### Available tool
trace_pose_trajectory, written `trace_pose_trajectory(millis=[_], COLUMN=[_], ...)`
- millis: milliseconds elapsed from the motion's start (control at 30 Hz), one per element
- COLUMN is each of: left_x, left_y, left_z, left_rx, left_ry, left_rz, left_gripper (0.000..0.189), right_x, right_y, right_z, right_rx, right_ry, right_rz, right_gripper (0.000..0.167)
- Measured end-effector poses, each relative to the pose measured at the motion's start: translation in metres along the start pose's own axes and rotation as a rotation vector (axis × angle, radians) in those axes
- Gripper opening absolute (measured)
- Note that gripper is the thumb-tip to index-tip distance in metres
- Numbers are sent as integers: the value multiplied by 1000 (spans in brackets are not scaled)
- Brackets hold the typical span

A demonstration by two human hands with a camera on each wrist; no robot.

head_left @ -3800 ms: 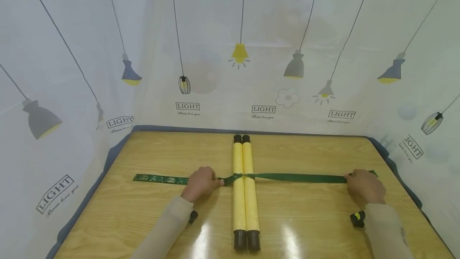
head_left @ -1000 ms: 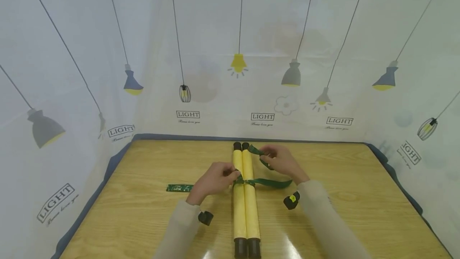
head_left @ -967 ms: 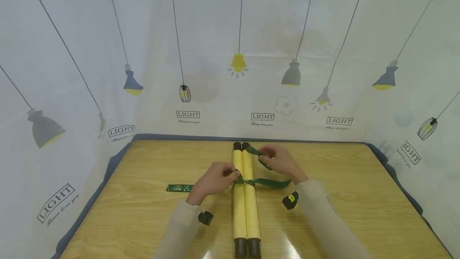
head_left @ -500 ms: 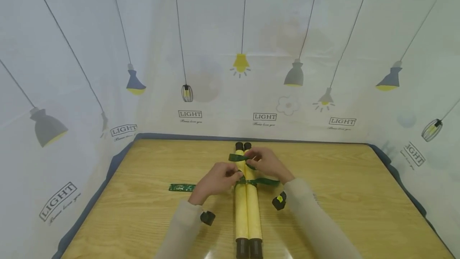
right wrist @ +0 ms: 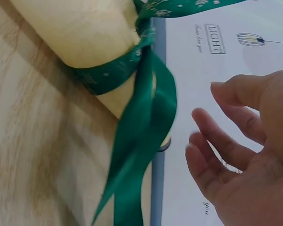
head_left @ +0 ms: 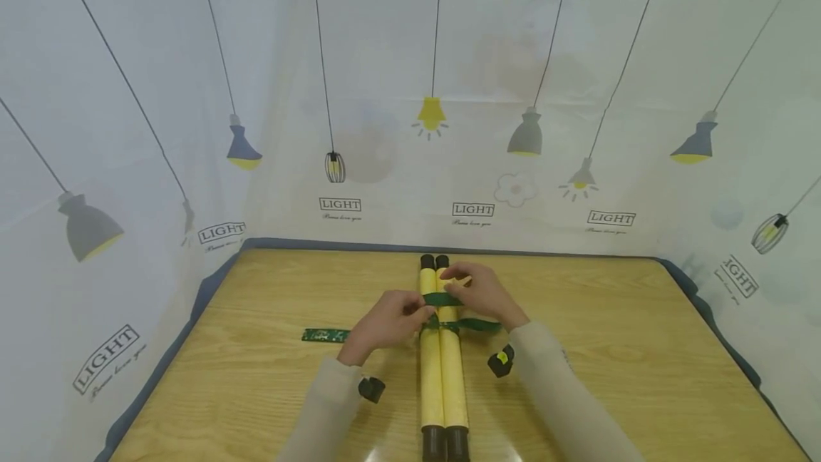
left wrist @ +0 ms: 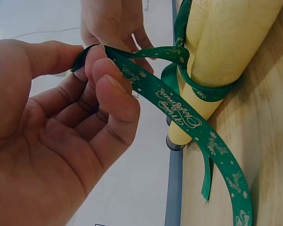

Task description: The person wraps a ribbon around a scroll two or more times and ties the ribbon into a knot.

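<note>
Two pale yellow rolls (head_left: 442, 383) with dark end caps lie side by side, pointing away from me. A green ribbon (head_left: 474, 324) printed with white "Merry Christmas" lettering goes round their middle. In the left wrist view, my left hand (left wrist: 61, 117) pinches a folded part of the ribbon (left wrist: 179, 108) between thumb and fingers, above the rolls. My right hand (head_left: 481, 294) is just right of it; in the right wrist view its fingers (right wrist: 217, 136) are spread apart and hold nothing. Beside that hand, a loose length of ribbon (right wrist: 151, 108) hangs from the crossing.
A ribbon tail (head_left: 325, 335) lies on the wooden table (head_left: 256, 383) to the left. Black wrist cameras (head_left: 371, 389) hang below both sleeves. Behind the table's far edge stands a white curtain (head_left: 385, 41) printed with lamps.
My right hand has come in from the far right, carried the ribbon's right part over the rolls towards my left hand, and let it go. My left hand now pinches ribbon above the crossing.
</note>
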State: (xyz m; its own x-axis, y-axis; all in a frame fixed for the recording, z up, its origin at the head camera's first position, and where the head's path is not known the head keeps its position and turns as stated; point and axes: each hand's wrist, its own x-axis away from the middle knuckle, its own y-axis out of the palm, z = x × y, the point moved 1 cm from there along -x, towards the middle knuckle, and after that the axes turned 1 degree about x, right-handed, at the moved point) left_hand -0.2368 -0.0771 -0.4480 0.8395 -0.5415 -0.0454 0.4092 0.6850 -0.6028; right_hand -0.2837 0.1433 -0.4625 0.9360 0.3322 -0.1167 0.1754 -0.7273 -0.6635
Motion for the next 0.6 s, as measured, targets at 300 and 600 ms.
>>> trace_pose_trajectory(millis=[300,600], left_x=[-1,-1], left_y=[-2,0], left_z=[0,-1], left_rx=[17,28], left_ry=[-15,0], left_rz=[27,33], left_gripper=[31,34], right_x=[12,30], right_y=[-9,-3], right_z=[-17,-34], right_rx=[1,-60], right_ry=[-46,-116], right_rz=[-28,-147], right_gripper=[21,27])
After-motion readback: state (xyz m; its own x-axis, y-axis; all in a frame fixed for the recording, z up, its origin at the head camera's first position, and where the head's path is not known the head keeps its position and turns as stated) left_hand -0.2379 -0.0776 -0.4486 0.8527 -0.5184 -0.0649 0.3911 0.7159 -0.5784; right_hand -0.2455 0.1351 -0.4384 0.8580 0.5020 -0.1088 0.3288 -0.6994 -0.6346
